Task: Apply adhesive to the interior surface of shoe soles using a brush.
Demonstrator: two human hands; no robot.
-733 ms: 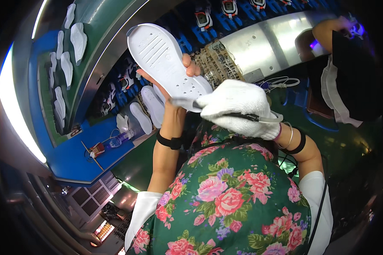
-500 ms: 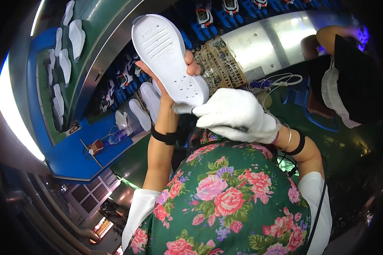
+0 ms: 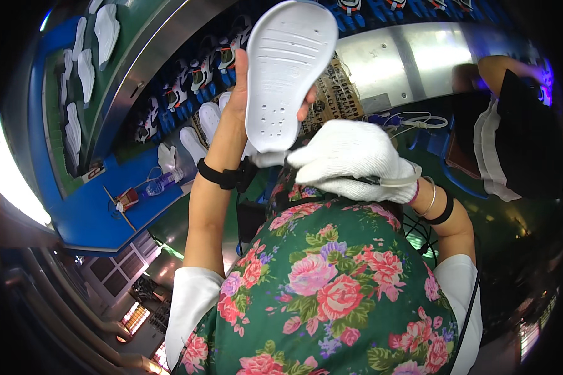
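My bare left hand (image 3: 236, 87) grips a white shoe sole (image 3: 288, 75) from behind, thumb along its left edge and fingertips at its right edge. The sole stands nearly upright, its face with grooves and small holes toward me. My right hand (image 3: 350, 159), in a white knit glove, is closed around a slim, pale, brush-like tool (image 3: 401, 182). The tool's whitish tip, blurred, is at the sole's lower end; whether it touches cannot be told. Behind my left forearm, more white soles (image 3: 192, 144) stand on the blue bench.
A conveyor with blue holders and shoe parts (image 3: 200, 75) curves past behind the sole. On the blue bench (image 3: 100, 215) are a plastic bottle (image 3: 159, 183) and a small red box (image 3: 127, 199). White soles (image 3: 86, 75) lie on a green belt at left. A person in black (image 3: 525, 137) is at right.
My left hand has raised the sole and moved it right, turning it more upright. The right hand stays near the sole's lower end, still closed on the tool. The view has shifted slightly.
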